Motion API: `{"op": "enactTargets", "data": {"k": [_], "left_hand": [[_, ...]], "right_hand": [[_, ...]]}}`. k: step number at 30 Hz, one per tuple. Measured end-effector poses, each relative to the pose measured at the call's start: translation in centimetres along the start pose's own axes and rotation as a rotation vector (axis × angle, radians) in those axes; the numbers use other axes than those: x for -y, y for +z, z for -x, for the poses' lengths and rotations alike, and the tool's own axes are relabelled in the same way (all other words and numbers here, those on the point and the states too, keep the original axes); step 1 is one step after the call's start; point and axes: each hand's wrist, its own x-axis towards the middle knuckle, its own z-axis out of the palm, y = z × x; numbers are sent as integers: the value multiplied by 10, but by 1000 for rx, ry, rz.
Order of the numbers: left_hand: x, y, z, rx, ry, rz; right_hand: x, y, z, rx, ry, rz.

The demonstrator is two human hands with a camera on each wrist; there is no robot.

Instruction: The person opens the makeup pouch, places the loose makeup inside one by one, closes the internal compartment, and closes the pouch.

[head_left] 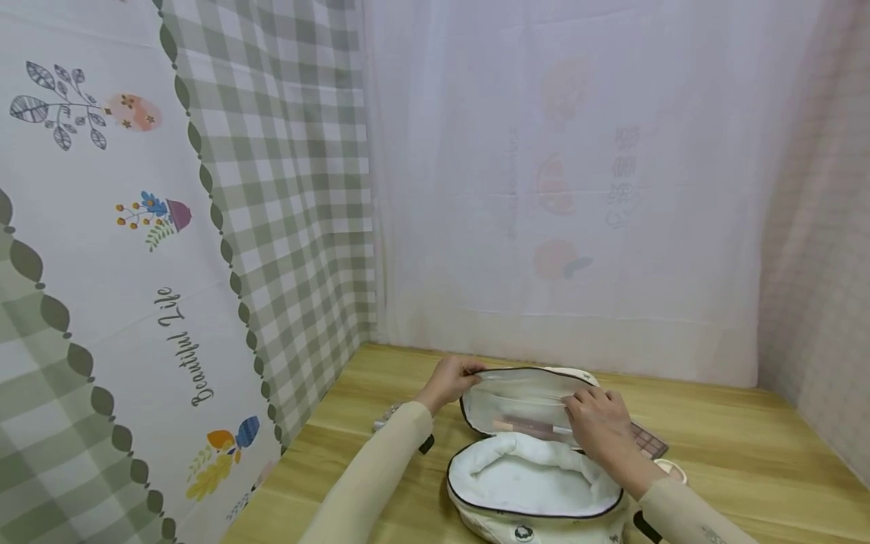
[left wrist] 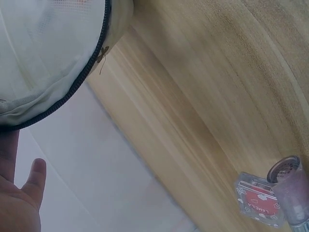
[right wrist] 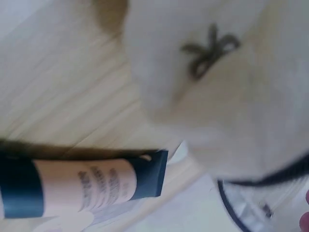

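A cream cosmetic bag (head_left: pixel 489 521) with dark zipper edging and white padded lining stands unzipped, its lid (head_left: pixel 506 389) raised at the back. My left hand (head_left: pixel 448 381) grips the lid's upper left edge; in the left wrist view the thumb side of this hand (left wrist: pixel 19 198) shows below the zipper rim. Over the lid's right side, my right hand (head_left: pixel 601 423) pinches the edge of the inner pocket with its fingertips. Inside that pocket lies a slim pinkish item (head_left: pixel 530 428). Most of my right hand is out of the right wrist view, where the bag's bow-printed outside (right wrist: pixel 212 96) fills the upper right.
Right of the bag are a makeup palette (head_left: pixel 649 440) and a round white-rimmed item (head_left: pixel 673 470). A pink tube with dark ends (right wrist: pixel 87 186) lies beside the bag. On the left sit a clear case with a red label (left wrist: pixel 258 200) and a translucent cylinder (left wrist: pixel 292 193).
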Motion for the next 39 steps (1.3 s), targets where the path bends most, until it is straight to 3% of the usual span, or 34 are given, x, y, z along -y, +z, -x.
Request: {"op": "enactTargets", "data": {"k": [7, 17, 29, 39], "left_hand": [[1, 0, 3, -3, -5, 15], [1, 0, -1, -11, 6, 9], [5, 4, 2, -5, -12, 33], [6, 3, 1, -15, -13, 42]], "right_hand": [[-17, -16, 9, -5, 86, -15], [-43, -35, 22, 135, 284, -24], [-53, -54, 42, 249, 334, -33], [-55, -64, 62, 260, 308, -10]]}}
